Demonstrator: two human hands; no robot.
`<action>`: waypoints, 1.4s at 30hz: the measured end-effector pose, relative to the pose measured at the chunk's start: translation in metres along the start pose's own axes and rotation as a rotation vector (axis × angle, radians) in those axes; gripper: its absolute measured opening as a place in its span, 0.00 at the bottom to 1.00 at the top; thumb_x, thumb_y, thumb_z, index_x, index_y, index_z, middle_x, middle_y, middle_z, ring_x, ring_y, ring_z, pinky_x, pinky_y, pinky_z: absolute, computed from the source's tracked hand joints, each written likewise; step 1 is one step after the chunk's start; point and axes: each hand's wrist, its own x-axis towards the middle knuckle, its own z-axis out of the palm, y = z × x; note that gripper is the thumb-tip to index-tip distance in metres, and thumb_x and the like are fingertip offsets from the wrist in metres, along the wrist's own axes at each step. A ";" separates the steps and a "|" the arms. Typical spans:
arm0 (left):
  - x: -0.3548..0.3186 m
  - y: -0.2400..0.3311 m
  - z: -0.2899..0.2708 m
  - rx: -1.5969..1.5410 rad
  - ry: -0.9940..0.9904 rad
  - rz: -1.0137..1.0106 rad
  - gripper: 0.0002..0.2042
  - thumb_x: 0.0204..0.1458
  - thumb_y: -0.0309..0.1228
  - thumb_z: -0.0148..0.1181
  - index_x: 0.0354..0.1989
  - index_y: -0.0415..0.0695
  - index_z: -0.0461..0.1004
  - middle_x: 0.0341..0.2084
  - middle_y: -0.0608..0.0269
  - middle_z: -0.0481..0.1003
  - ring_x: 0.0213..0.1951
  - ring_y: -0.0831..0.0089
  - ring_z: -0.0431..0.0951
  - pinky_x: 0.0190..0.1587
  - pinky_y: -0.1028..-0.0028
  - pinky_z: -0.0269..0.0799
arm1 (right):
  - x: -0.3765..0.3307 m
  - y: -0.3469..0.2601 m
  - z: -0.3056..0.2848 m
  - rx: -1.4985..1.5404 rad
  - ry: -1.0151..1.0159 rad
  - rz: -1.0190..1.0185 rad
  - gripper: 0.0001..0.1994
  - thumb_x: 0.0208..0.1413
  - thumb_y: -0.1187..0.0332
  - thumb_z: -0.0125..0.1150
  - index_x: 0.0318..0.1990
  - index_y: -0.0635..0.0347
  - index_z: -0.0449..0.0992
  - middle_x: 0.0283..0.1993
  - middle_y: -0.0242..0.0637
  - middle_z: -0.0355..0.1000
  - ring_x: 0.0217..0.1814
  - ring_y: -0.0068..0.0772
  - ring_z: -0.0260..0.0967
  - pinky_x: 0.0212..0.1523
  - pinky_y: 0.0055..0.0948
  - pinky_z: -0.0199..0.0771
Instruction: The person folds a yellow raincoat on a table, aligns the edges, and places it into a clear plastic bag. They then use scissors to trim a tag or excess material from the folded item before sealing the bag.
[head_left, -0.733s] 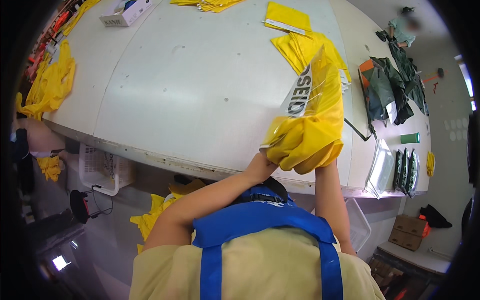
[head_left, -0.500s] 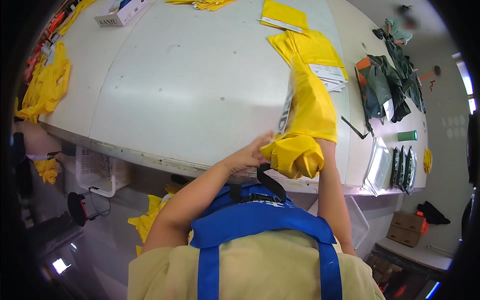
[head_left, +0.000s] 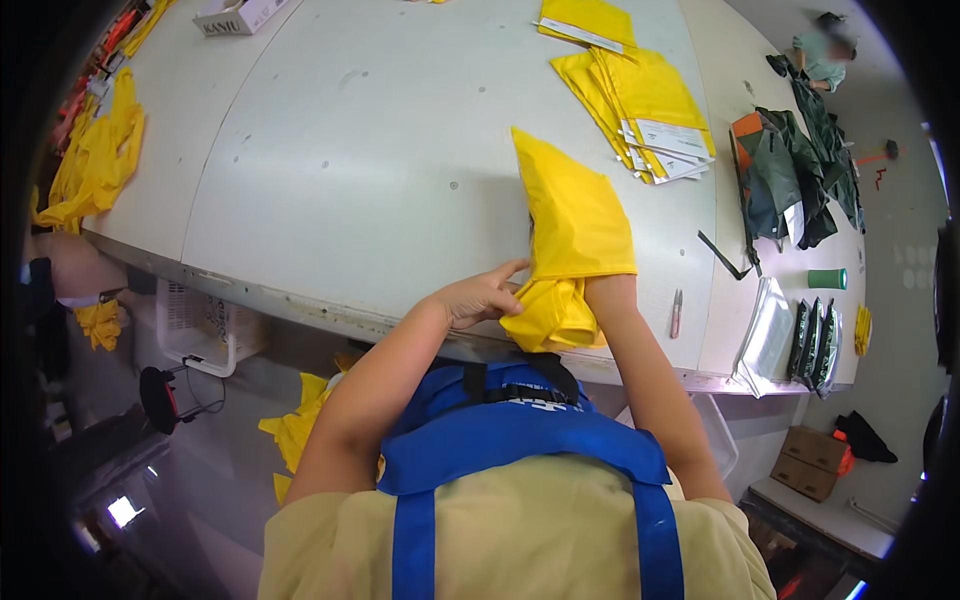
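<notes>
A yellow plastic bag (head_left: pixel 575 210) lies on the white table (head_left: pixel 350 150) near its front edge, its mouth toward me. My right forearm (head_left: pixel 625 320) runs into that mouth, so the right hand is hidden inside the bag. A bunched yellow cloth (head_left: pixel 550 320) bulges out below the opening. My left hand (head_left: pixel 480 295) is at the mouth, with its fingertips pinching the bag's edge next to the cloth.
A stack of flat yellow bags with white labels (head_left: pixel 640 100) lies behind. To the right are dark green garments (head_left: pixel 790 170), a pen (head_left: pixel 677 312), a green cylinder (head_left: pixel 828 278) and clear packets (head_left: pixel 765 335). Yellow cloth (head_left: pixel 95 160) is piled far left, with a white basket (head_left: pixel 200 325) below the table.
The bag was held up in both hands with the cloth bunched at its mouth. It now lies flatter on the table, and my right hand has gone inside it.
</notes>
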 end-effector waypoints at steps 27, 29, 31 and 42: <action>0.027 -0.022 -0.001 0.037 0.008 -0.029 0.38 0.45 0.33 0.65 0.65 0.43 0.54 0.61 0.60 0.61 0.62 0.68 0.60 0.64 0.71 0.54 | 0.070 -0.016 0.061 0.097 0.074 -0.016 0.20 0.56 0.62 0.52 0.55 0.60 0.70 0.57 0.49 0.67 0.62 0.51 0.59 0.62 0.41 0.57; 0.031 -0.021 -0.013 0.293 0.029 0.008 0.38 0.44 0.33 0.66 0.65 0.42 0.54 0.60 0.60 0.63 0.61 0.69 0.62 0.63 0.72 0.55 | 0.074 -0.017 0.060 0.105 0.057 -0.045 0.20 0.56 0.62 0.52 0.55 0.60 0.70 0.57 0.49 0.67 0.62 0.51 0.59 0.62 0.41 0.57; 0.031 -0.008 -0.013 0.495 0.044 -0.078 0.38 0.45 0.33 0.65 0.65 0.42 0.54 0.59 0.60 0.64 0.60 0.69 0.63 0.62 0.72 0.56 | 0.075 -0.023 0.059 0.109 0.037 -0.075 0.20 0.56 0.61 0.52 0.55 0.60 0.70 0.57 0.49 0.68 0.62 0.51 0.59 0.62 0.41 0.57; 0.017 -0.005 0.016 0.039 0.306 0.047 0.37 0.50 0.26 0.58 0.67 0.41 0.45 0.63 0.59 0.58 0.63 0.70 0.58 0.64 0.70 0.52 | 0.101 -0.051 0.073 0.139 -0.020 -0.135 0.20 0.57 0.60 0.52 0.55 0.60 0.70 0.57 0.49 0.68 0.62 0.50 0.60 0.62 0.40 0.57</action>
